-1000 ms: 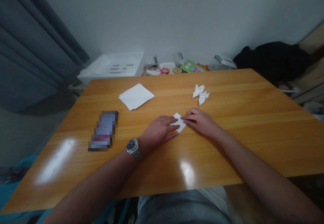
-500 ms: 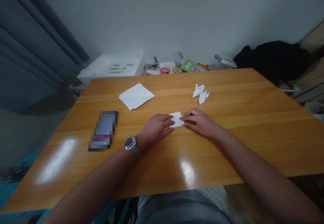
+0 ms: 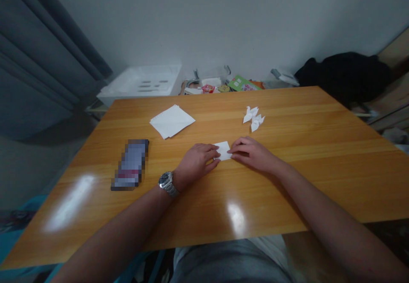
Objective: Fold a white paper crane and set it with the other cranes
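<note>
A small folded white paper (image 3: 223, 150) lies flat near the middle of the wooden table (image 3: 306, 163). My left hand (image 3: 194, 163), with a silver watch (image 3: 167, 182) on its wrist, pinches the paper's left edge with curled fingers. My right hand (image 3: 252, 154) presses on the paper's right edge, fingertips together. The lower part of the paper is hidden under both hands. Two small folded paper figures (image 3: 253, 118) sit just beyond my right hand.
A stack of white paper sheets (image 3: 171, 121) lies at the far left of the table. A dark phone (image 3: 130, 164) lies left of my left hand. Behind the table are a white crate (image 3: 140, 85), small clutter (image 3: 220, 86) and a black cloth heap (image 3: 345, 76).
The paper turned from a tilted position to lie squarer and a little farther away, and both hands drew in slightly along its edges. In the last half second almost nothing moved.
</note>
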The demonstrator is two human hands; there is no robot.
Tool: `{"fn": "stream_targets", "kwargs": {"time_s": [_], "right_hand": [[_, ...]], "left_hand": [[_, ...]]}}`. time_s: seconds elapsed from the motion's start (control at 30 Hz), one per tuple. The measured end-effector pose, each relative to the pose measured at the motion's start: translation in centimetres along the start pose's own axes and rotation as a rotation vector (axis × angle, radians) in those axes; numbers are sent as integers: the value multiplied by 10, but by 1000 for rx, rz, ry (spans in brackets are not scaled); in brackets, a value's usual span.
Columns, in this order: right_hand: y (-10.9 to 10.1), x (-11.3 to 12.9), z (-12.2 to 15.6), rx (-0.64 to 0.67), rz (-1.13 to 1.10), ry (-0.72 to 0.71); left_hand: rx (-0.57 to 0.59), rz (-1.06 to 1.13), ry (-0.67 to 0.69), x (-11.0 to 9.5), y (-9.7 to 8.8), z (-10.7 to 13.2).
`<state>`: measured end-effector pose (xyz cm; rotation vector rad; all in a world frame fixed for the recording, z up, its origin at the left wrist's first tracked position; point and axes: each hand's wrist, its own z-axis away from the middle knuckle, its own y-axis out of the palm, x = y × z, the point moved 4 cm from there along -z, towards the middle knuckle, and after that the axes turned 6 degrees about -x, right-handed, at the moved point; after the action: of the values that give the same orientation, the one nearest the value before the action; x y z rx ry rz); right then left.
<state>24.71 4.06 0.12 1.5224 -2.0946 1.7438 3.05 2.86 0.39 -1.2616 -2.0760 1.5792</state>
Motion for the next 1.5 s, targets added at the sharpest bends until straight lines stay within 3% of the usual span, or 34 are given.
{"fn": "stream_targets", "kwargs": {"time_s": [0.5, 0.83, 1.17, 1.5], "right_hand": [[2, 8, -6, -57, -48, 55], [1, 6, -5, -13, -82, 56], [0, -7, -3, -76, -12, 116], [4, -12, -3, -108, 10, 200]], "left_hand": [[-70, -26, -66, -11, -2, -4], [-74, -19, -79, -9, -1, -3], [56, 19, 99, -20, 1, 0], [126, 104, 106, -23, -1, 1]]}}
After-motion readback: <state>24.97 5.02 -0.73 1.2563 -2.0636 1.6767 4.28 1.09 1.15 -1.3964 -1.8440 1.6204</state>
